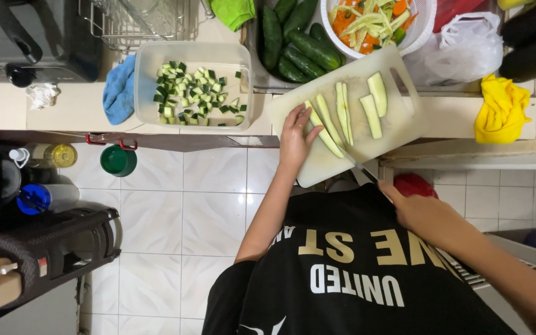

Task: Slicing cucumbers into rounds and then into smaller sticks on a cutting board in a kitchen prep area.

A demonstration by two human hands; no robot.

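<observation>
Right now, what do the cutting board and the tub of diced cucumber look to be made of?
Cutting board: apparently white plastic, matte, with a moulded handle slot. Tub: seemingly translucent plastic; the counter and blue cloth show faintly through its frosted walls.

Matt white plastic cutting board (pixel 398 118)

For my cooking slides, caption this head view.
Left hand steadies cucumber strips on a white cutting board; right hand works the knife.
</observation>
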